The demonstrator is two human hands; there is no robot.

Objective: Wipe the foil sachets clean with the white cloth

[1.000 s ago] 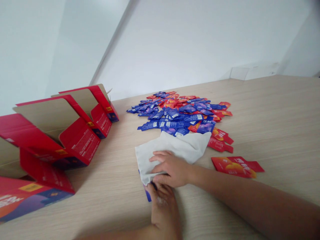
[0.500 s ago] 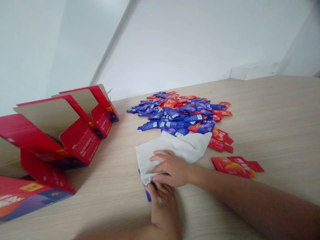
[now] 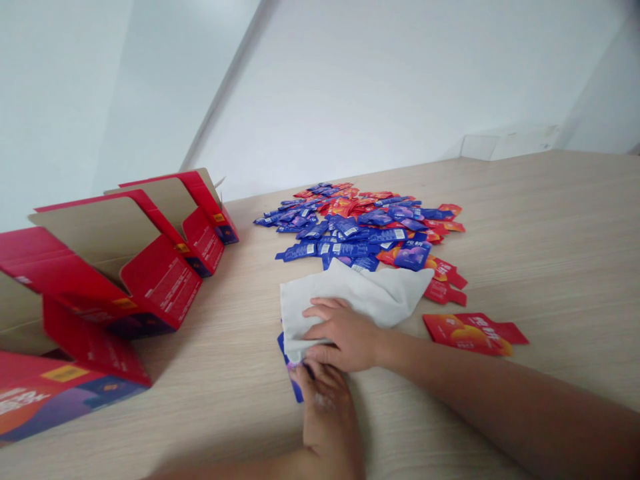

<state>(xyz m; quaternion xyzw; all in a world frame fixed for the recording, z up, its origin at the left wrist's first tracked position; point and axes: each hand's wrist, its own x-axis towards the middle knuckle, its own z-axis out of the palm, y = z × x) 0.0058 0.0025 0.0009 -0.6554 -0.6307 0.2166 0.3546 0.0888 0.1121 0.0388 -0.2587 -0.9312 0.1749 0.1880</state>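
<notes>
A white cloth (image 3: 360, 290) lies bunched on the table, partly over a blue packet (image 3: 295, 387) whose left edge shows. My right hand (image 3: 343, 333) grips the cloth against the packet, its fingers bent and a little apart. Just below, the fingers of my left hand (image 3: 327, 393) are pressed together on the packet's near end, holding it down. My two hands touch at the right thumb. A red packet with orange fruit pictures (image 3: 467, 333) lies flat beyond my right forearm. Most of the blue packet is hidden by cloth and hands.
A heap of blue and red packets (image 3: 350, 227) spreads behind the cloth. Along the left stand open red cardboard boxes (image 3: 165, 283) in a row. The wooden table (image 3: 550, 233) meets a white wall, with a pale flat object (image 3: 505, 143) at the back right.
The cloth and my right hand have slid slightly up and to the right, baring more of the blue packet's left edge. My left hand has stayed in place.
</notes>
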